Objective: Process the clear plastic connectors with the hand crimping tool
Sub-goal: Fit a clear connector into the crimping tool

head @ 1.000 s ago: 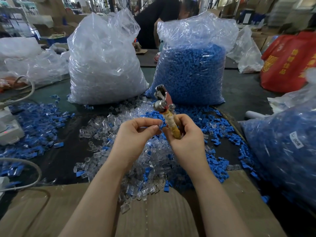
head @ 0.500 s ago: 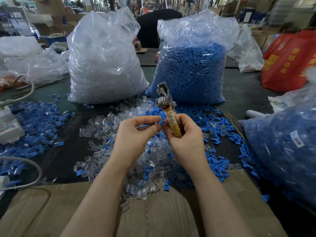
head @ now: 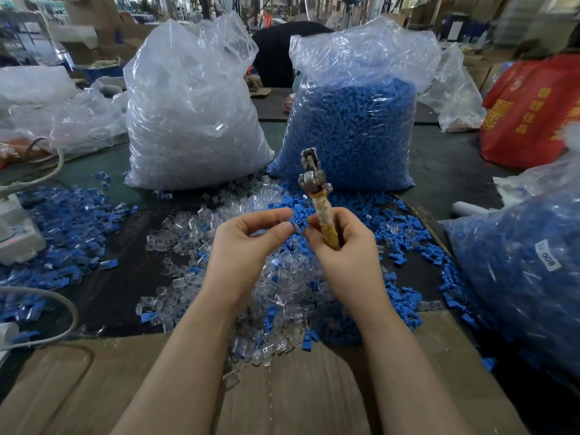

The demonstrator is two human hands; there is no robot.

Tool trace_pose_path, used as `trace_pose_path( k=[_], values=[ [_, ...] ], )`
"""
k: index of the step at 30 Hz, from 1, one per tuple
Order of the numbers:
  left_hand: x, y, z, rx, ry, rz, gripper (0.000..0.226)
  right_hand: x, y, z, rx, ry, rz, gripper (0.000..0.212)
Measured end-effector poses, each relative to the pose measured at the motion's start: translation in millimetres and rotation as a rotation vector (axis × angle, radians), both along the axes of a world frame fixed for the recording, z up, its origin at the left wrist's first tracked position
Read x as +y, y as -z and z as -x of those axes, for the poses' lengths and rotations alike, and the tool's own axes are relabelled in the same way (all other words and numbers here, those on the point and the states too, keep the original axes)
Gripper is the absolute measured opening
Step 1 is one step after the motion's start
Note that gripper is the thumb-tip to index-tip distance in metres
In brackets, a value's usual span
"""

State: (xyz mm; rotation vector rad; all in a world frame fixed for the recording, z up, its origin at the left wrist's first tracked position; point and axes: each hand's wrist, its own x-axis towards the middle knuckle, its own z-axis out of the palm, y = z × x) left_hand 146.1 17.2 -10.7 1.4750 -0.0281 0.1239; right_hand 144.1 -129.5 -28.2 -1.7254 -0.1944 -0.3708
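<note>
My right hand (head: 345, 255) grips the hand crimping tool (head: 317, 196) by its tan taped handle, with the metal head pointing up and away. My left hand (head: 248, 246) is beside it, thumb and forefinger curled together near the tool's handle; a small clear piece seems to sit between them but I cannot tell for sure. A loose heap of clear plastic connectors (head: 194, 233) mixed with blue pieces (head: 392, 227) lies on the dark table under both hands.
Two big bags stand behind the heap: one of clear parts (head: 191, 114), one of blue parts (head: 351, 133). Another blue-filled bag (head: 527, 271) is at right, a red bag (head: 533, 111) behind it. Blue pieces (head: 69, 221), a white box (head: 15, 237) and cables lie left. Cardboard (head: 282, 387) covers the near edge.
The tool's head has swung a little to stand more upright. Both hands stay close together above the heap.
</note>
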Motion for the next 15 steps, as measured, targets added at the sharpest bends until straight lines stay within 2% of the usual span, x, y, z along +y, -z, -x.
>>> trace_pose_path(
  k=[5,9,15],
  values=[
    [2.8,0.1,-1.4,0.007,0.003,0.126,0.021,-11.0,0.7,-1.7,0.094,-0.008,0.019,0.008],
    [4.2,1.2,-1.3,-0.04,0.005,0.137,0.028,-12.7,0.4,-1.9,0.123,-0.041,0.035,0.008],
    [5.0,1.8,-3.6,-0.069,-0.037,0.147,0.023,-18.1,0.6,-1.0,0.183,-0.152,0.141,0.011]
  ],
)
